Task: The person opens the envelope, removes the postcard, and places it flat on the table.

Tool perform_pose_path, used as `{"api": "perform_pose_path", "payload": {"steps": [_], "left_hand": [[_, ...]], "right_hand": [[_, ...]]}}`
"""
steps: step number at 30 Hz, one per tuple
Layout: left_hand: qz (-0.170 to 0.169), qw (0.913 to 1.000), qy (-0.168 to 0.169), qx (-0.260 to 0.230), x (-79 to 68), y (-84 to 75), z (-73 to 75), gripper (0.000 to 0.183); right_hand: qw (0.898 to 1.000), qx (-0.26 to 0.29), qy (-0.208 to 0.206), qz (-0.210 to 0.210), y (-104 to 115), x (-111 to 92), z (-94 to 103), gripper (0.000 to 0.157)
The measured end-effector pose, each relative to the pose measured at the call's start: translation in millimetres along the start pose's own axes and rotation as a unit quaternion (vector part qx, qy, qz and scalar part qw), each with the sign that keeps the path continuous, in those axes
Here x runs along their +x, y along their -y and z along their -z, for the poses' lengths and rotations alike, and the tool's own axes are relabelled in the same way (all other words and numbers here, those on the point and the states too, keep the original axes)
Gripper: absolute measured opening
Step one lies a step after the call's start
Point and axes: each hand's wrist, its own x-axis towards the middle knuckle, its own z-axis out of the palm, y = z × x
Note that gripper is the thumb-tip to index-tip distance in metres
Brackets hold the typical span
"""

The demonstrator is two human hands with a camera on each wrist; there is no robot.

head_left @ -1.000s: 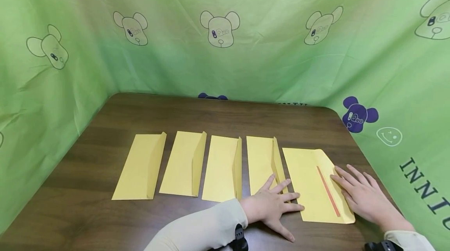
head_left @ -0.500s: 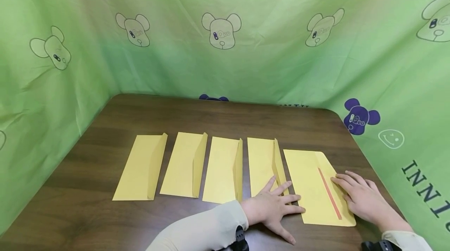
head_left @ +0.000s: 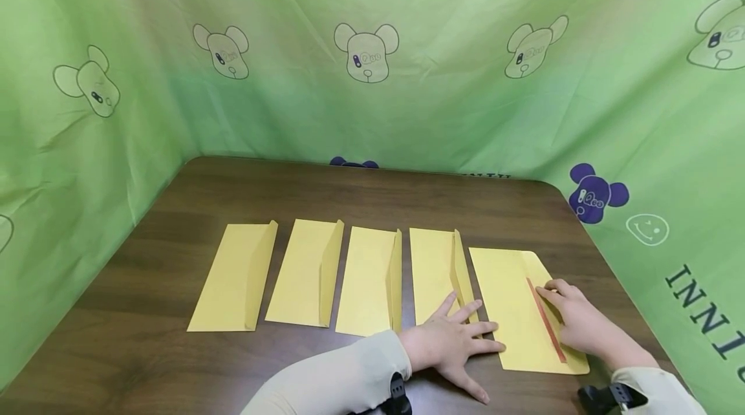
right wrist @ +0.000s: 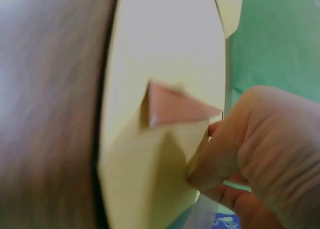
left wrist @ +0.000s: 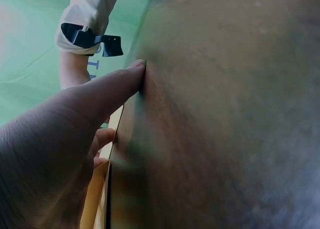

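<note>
Right hand point(head_left: 582, 324) nearer one red strip point(head_left: 546, 321), pinch unclear, left hand point(head_left: 447, 340), fingers spread, among five yellow envelopes point(head_left: 365, 276)

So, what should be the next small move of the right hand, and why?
Perhaps pinch the red strip at its far end to lift it: fingertips of the right hand are close to that end, the rightmost envelope lies with its flap unfolded, and fingers of the left hand rest on the envelope's left edge.

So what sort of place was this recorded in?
Probably a small indoor recording booth: green cloth printed with cartoon heads hangs around three sides of a wooden table, and black devices sit at both wrists.
</note>
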Motion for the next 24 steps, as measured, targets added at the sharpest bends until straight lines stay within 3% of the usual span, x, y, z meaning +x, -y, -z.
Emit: {"api": "perform_pose_path", "payload": {"steps": [4, 12, 19, 24], "left_hand": [[-0.001, 1.0000, 0.003, -0.002, -0.3, -0.5, -1.0, 0.087], [0.000, 1.0000, 0.001, 0.000, -0.1, 0.7, -0.6, 0.086], [-0.003, 1.0000, 0.001, 0.001, 0.4, 0.5, -0.2, 0.086], [-0.003, 1.0000, 0.001, -0.006, 0.9, 1.5, 0.5, 0.087]], "right_hand": [[0.999, 0.022, 0.025, -0.036, 1, 6, 1.9, 0.066], [0.993, 0.082, 0.037, -0.073, -6, 16, 9.4, 0.055], [0.977, 0.169, 0.062, -0.112, -9, 23, 16.5, 0.054], [0.960, 0.224, 0.105, -0.129, -13, 29, 23.2, 0.056]]}}
